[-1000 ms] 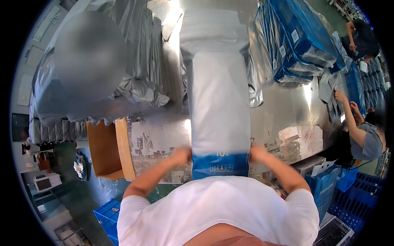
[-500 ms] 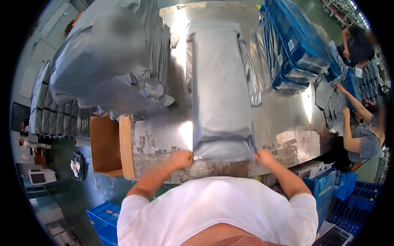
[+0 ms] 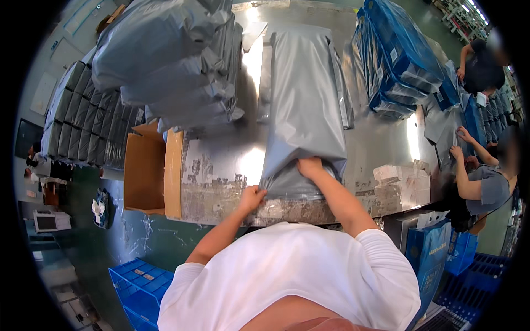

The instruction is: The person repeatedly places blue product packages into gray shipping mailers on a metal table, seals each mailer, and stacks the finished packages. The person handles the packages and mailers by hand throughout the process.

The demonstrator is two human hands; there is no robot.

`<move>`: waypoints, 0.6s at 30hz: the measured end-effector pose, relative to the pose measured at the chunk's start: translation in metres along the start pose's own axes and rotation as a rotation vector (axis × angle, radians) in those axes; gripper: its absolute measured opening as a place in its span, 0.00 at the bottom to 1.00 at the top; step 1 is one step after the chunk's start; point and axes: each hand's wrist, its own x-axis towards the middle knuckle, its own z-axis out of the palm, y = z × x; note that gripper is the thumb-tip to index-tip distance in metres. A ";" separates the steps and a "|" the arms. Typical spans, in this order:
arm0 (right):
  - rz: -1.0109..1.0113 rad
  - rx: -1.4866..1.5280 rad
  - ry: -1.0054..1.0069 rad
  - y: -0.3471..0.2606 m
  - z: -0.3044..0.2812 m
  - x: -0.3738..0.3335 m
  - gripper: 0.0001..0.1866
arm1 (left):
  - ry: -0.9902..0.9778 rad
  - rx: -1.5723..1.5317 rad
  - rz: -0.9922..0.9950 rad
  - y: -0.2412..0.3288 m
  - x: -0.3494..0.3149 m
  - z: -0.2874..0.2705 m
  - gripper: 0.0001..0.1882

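Note:
A long, full grey plastic mailing bag point(image 3: 306, 94) lies on the metal worktable in front of me, with its loose, creased end toward my body. My left hand point(image 3: 253, 198) pinches the near left corner of that end. Over the same end, farther right, my right hand point(image 3: 310, 167) grips a fold of the bag with curled fingers. Some of those fingertips are hidden in the plastic. Beneath the bag, more grey plastic point(image 3: 343, 94) sticks out along its right side.
Stacked grey bagged parcels point(image 3: 165, 60) rise at the left, above an open cardboard box point(image 3: 144, 174). Blue wrapped packages point(image 3: 403, 60) stand at the right of the worktable point(image 3: 221, 171). Co-workers point(image 3: 486, 185) are at the far right. A blue crate point(image 3: 141, 292) sits low on the left.
My right hand has left the near right corner and moved inward onto the bag's end, which is now bunched up. My left hand stays at the left corner.

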 end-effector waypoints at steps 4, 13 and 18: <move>0.360 0.155 -0.384 0.001 -0.044 -0.039 0.15 | -0.067 -0.482 -0.156 -0.037 -0.001 0.002 0.08; 0.207 0.868 -0.118 -0.130 -0.035 -0.039 0.08 | -0.191 -0.587 -0.038 -0.015 -0.018 -0.001 0.08; 0.745 1.252 -0.206 -0.063 -0.074 -0.089 0.07 | -0.194 -0.572 -0.084 -0.030 -0.018 -0.007 0.06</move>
